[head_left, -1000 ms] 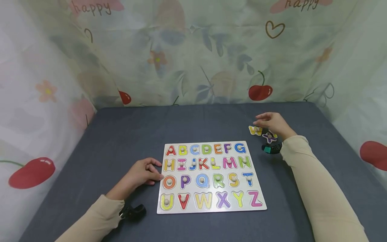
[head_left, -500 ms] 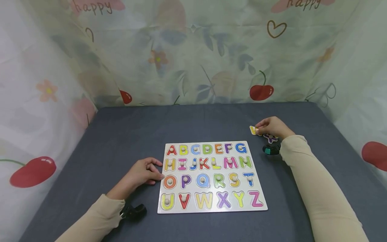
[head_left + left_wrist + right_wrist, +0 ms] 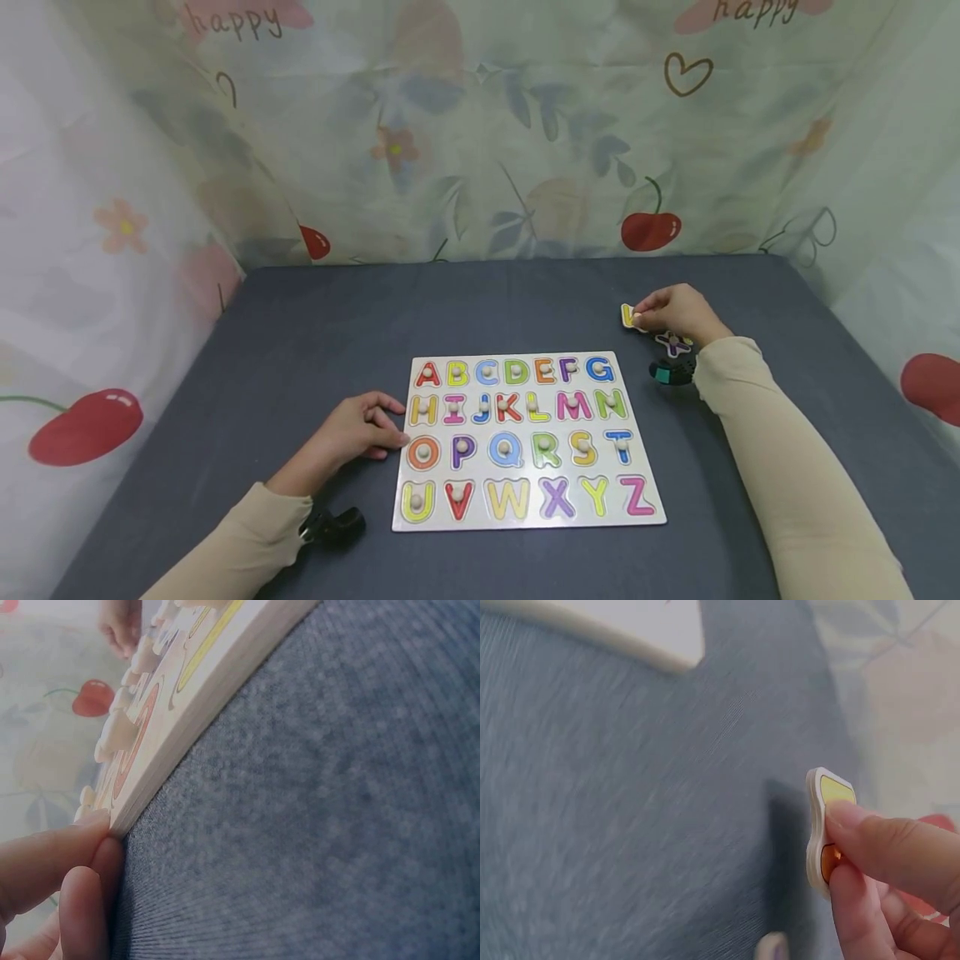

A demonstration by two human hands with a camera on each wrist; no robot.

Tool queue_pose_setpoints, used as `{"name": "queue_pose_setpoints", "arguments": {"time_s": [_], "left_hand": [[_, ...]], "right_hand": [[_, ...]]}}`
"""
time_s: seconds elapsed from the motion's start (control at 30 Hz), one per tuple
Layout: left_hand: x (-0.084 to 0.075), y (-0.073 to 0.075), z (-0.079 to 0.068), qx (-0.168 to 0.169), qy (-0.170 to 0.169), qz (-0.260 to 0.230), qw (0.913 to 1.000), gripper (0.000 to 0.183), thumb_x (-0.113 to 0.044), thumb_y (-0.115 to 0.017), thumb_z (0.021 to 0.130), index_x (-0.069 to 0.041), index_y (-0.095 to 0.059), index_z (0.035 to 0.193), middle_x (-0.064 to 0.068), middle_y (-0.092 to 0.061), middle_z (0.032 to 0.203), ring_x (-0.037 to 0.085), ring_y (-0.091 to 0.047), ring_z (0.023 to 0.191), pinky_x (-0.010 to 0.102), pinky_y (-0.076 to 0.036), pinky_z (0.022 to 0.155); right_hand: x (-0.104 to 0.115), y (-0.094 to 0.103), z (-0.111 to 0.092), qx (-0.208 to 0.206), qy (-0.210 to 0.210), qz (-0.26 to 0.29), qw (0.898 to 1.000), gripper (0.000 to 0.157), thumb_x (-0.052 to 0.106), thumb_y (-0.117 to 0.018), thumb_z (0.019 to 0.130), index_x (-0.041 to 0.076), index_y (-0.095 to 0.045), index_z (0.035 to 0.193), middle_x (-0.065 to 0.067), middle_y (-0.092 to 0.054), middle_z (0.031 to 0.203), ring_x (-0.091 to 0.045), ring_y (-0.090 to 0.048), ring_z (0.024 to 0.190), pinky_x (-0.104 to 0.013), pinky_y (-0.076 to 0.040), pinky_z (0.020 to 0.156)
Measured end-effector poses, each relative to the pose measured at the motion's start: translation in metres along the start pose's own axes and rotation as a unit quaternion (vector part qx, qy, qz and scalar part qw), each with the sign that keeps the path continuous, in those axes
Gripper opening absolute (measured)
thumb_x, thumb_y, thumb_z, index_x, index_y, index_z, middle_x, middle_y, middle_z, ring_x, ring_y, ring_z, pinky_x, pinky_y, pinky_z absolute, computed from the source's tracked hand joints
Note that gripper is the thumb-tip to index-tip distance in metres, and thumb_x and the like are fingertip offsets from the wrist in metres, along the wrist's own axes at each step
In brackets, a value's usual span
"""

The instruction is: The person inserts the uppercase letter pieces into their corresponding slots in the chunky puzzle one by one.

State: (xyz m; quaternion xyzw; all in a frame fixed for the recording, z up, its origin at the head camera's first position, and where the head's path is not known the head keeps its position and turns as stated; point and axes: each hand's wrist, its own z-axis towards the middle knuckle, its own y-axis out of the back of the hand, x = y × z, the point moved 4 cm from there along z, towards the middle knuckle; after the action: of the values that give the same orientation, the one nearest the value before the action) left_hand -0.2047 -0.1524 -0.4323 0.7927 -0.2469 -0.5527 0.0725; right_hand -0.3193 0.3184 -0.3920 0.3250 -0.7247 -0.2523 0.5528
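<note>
A white alphabet puzzle board point(image 3: 517, 469) lies flat at the middle of the table, with knobbed letters in most slots. The W, X, Y and Z slots hold no pieces. My left hand point(image 3: 360, 427) pinches its left edge; in the left wrist view the thumb point(image 3: 52, 859) is on the edge. At the far right my right hand point(image 3: 682, 312) pinches the yellow letter W piece point(image 3: 835, 789) between thumb and fingers. In the right wrist view the W stands tilted above the cloth, its shadow beside it. The hand partly covers it in the head view.
A purple X piece point(image 3: 673, 344) lies below my right hand, with a bit of yellow piece point(image 3: 687, 340) beside it. Dark wrist devices show under both sleeves. A printed curtain point(image 3: 480, 167) borders the grey table point(image 3: 337, 325).
My right hand came down onto the W piece, took hold of it and lifted it slightly off the table. My left hand stays at the board's edge.
</note>
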Motion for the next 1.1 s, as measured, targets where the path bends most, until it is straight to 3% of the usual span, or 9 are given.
{"name": "queue_pose_setpoints", "arguments": {"time_s": [0.23,0.4,0.63,0.8,1.1], "left_hand": [[0.000,0.000,0.000,-0.003,0.005,0.003,1.0000,0.048,-0.012,-0.083,0.076,-0.003,-0.058,0.116,0.003,-0.062,0.074,0.012,-0.058,0.062,0.028,-0.051,0.054],[-0.001,0.000,0.000,-0.005,0.001,0.004,1.0000,0.047,-0.011,-0.082,0.076,-0.002,-0.058,0.115,0.003,-0.062,0.074,0.013,-0.057,0.061,0.027,-0.051,0.053],[-0.002,0.000,0.000,-0.004,-0.004,-0.001,1.0000,0.047,-0.009,-0.083,0.075,-0.001,-0.058,0.114,0.003,-0.062,0.072,0.012,-0.056,0.059,0.027,-0.051,0.053],[-0.003,0.000,0.000,-0.006,-0.002,-0.002,1.0000,0.047,-0.009,-0.083,0.074,-0.001,-0.058,0.114,0.002,-0.062,0.072,0.012,-0.056,0.058,0.026,-0.051,0.053],[0.002,-0.001,0.003,-0.014,-0.002,0.003,0.9999,0.048,-0.008,-0.083,0.074,-0.001,-0.058,0.115,0.003,-0.062,0.072,0.012,-0.056,0.057,0.026,-0.051,0.052]], "right_hand": [[0.030,-0.001,-0.023,-0.005,0.040,0.029,0.999,0.037,0.031,-0.072,0.088,0.004,-0.067,0.113,-0.017,-0.067,0.110,-0.031,-0.060,0.097,-0.048,-0.046,0.093],[0.057,-0.015,-0.045,-0.001,0.080,0.027,0.996,0.033,0.030,-0.074,0.086,0.005,-0.070,0.107,-0.013,-0.070,0.101,-0.032,-0.063,0.095,-0.045,-0.046,0.088],[0.096,-0.052,-0.080,0.030,0.145,0.004,0.989,0.020,0.025,-0.075,0.085,0.008,-0.073,0.096,-0.003,-0.071,0.086,-0.024,-0.065,0.080,-0.034,-0.050,0.073],[0.116,-0.083,-0.108,0.068,0.189,0.021,0.979,0.015,0.019,-0.079,0.081,0.009,-0.073,0.090,0.001,-0.069,0.079,-0.014,-0.060,0.071,-0.029,-0.051,0.067],[0.128,-0.137,-0.148,0.137,0.257,0.041,0.956,0.011,0.010,-0.081,0.076,0.013,-0.071,0.080,0.008,-0.066,0.070,-0.006,-0.061,0.064,-0.022,-0.052,0.062]]}}
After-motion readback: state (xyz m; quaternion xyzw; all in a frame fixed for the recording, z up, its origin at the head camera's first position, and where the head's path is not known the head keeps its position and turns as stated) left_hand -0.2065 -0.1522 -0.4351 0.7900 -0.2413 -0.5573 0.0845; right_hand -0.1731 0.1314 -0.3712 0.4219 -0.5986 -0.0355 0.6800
